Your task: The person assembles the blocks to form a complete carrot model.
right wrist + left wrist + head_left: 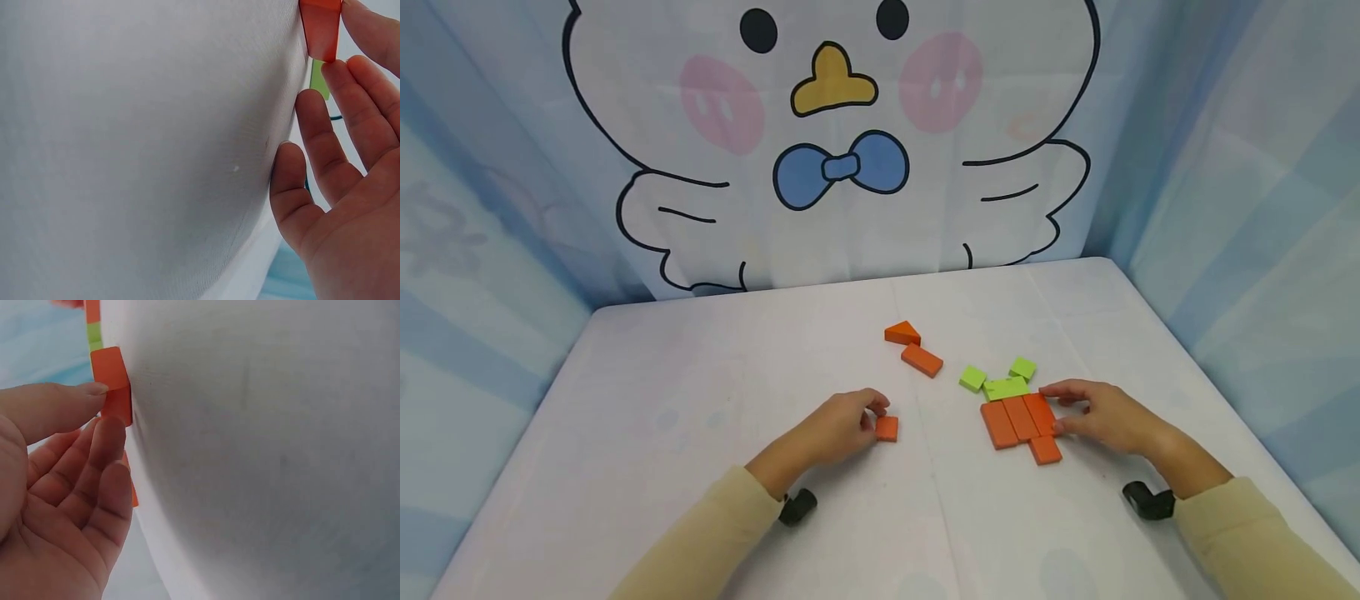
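A small orange square block lies at the fingertips of my left hand. In the left wrist view, the thumb and a finger pinch this orange block at its near end. My right hand is at the right side of a flat group of blocks. Its thumb and index finger hold the long rightmost orange block along its outer edge. Two more long orange blocks lie side by side with it. A small orange block touches their lower edge, and a green block their upper edge.
Two small green blocks sit at the upper corners of the green piece. Farther back on the white table lie an orange triangular block and an orange rectangular block. A printed curtain hangs behind the table.
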{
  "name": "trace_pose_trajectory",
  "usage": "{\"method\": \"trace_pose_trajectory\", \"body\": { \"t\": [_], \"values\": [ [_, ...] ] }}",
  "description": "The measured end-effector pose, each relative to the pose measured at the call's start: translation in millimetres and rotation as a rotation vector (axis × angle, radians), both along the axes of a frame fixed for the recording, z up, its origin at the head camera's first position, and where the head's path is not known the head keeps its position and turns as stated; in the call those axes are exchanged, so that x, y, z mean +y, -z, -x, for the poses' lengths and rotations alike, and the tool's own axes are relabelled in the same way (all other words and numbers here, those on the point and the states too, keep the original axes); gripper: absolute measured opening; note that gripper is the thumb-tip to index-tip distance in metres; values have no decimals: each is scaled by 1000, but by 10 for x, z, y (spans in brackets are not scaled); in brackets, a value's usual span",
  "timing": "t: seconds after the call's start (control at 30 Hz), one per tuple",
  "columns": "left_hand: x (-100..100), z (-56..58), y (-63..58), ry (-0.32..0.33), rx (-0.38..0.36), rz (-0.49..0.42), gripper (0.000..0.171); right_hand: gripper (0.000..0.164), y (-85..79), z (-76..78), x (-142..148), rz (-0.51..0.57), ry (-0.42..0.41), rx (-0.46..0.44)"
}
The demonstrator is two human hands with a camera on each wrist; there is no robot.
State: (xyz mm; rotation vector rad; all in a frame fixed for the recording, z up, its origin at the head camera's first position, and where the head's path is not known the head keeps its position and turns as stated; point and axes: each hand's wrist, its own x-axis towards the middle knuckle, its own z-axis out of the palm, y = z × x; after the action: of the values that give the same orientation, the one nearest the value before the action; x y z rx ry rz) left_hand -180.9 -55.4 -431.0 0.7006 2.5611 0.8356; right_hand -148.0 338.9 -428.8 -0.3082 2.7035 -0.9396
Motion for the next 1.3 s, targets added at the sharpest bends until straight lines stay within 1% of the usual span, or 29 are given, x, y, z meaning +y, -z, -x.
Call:
{"method": "trace_pose_trajectory", "body": {
  "t": [0.1, 0.2, 0.33, 0.53, 0.67, 0.83, 0.93, 1.03, 1.13, 1.2, 1.3],
  "values": [
    [34, -2, 2, -2, 2, 20, 34, 51, -4, -3, -2, 3, 0, 2],
    [101, -25, 3, 17, 9, 40, 34, 51, -9, 1, -1, 5, -4, 6],
    [246, -101, -8, 69, 25, 59, 34, 51, -12, 5, 3, 4, -6, 11],
    [531, -242, -43, 144, 36, 82, 32, 51, -11, 4, -4, 11, -10, 10],
    [737, -313, -57, 196, 72, 107, 33, 51, -14, 8, -9, 11, -7, 9],
    [987, -358, -41, 271, 115, 138, 35, 51, -13, 3, -8, 4, -6, 2],
    [1108, -366, -10, 307, 172, 159, 38, 51, -14, 0, -2, 8, -11, 3],
    [1203, -370, 10, 316, 259, 182, 42, 50, -16, 2, 2, 17, -19, 12],
    [1276, -365, 16, 299, 319, 201, 46, 50, -13, 5, 12, 21, -25, 21],
    [1314, -364, 6, 291, 322, 196, 45, 50, -9, 7, 18, 23, -26, 23],
    [1357, -365, -13, 292, 283, 184, 41, 51, -4, 12, 23, 32, -28, 22]
  ]
}}
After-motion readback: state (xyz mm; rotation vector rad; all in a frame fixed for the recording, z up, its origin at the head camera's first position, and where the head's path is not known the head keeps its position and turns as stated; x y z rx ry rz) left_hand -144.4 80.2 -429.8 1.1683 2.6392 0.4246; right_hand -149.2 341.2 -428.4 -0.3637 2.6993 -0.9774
